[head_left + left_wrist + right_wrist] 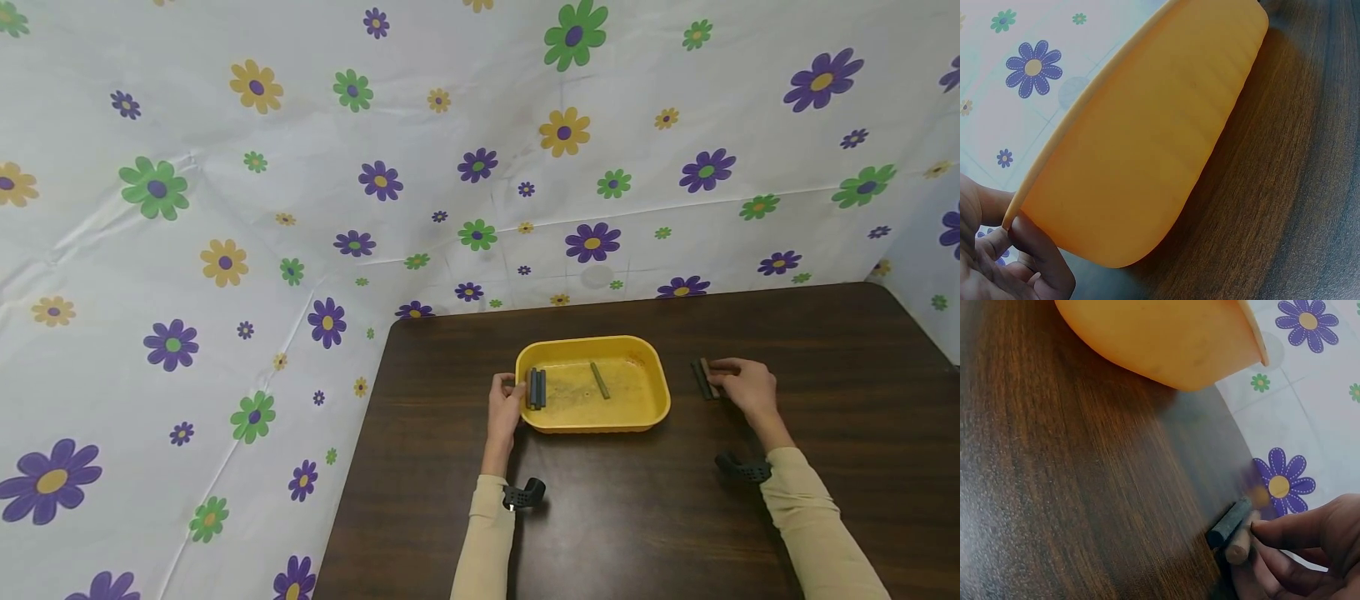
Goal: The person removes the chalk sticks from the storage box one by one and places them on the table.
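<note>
- Yellow tray point(630, 400) is sitting on the dark wood-grained table point(622, 508).
- Several dark sticks point(537, 389) are lying side by side at its left end, and an olive stick point(600, 380) is slanting near its middle.
- Left hand point(505, 406) is pinching the tray's left rim.
- Right hand point(750, 387) is pinching a brown stick point(1239, 547) between thumb and fingers, right of the tray; a blackish stick point(1229, 523) is lying just beside it.

A dark wood-grained table point(615, 525) spreads beneath my hands. On it, a yellow tray point(592, 427) stands against my left hand point(504, 412); a dark stick point(700, 380) lies just left of my right hand point(744, 387).
</note>
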{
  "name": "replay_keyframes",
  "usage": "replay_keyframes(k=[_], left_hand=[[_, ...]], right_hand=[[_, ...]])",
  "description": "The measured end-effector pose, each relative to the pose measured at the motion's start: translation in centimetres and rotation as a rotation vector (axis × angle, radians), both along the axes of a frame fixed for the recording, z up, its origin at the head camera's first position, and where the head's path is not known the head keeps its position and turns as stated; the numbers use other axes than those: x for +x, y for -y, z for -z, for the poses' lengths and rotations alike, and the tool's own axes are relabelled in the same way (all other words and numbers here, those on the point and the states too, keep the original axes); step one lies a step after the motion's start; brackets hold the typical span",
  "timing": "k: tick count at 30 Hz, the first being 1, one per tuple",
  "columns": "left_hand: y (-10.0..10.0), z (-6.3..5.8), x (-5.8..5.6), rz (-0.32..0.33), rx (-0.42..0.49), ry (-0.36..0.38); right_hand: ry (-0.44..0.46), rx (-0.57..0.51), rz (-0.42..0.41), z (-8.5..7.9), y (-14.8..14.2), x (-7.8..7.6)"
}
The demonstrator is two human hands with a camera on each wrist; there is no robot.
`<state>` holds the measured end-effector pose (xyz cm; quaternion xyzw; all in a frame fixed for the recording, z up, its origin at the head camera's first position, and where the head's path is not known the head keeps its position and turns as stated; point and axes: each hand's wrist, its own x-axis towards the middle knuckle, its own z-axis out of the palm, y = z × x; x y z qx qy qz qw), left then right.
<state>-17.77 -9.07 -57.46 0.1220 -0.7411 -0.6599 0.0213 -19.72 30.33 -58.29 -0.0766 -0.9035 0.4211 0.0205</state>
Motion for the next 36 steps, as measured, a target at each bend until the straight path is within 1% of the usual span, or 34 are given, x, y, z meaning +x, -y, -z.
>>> replay_keyframes(k=[5,18,23,28,33,36], left_hand=[[0.03,-0.05,0.0,-0.002,0.001,0.003],[0.01,-0.02,-0.06,-0.005,0.001,0.004],[0.02,0.06,-0.06,-0.008,-0.004,0.01],[0.01,0.05,-0.07,-0.008,-0.002,0.015],[0.04,-0.07,-0.02,-0.004,0.005,0.017],[0.03,-0.18,0.03,-0.003,0.006,0.017]], right_hand=[[-0.025,0.02,-0.014,0.06,0.02,-0.05],[-0.03,0.002,0.0,0.07,0.1,-0.09],[0.001,-0.031,0.021,0.0,0.12,0.01],[0.044,-0.058,0.069,-0.29,0.19,0.13],[0.038,-0.069,0.1,-0.58,0.22,0.16],[0.017,-0.083,0.117,-0.83,0.33,0.19]])
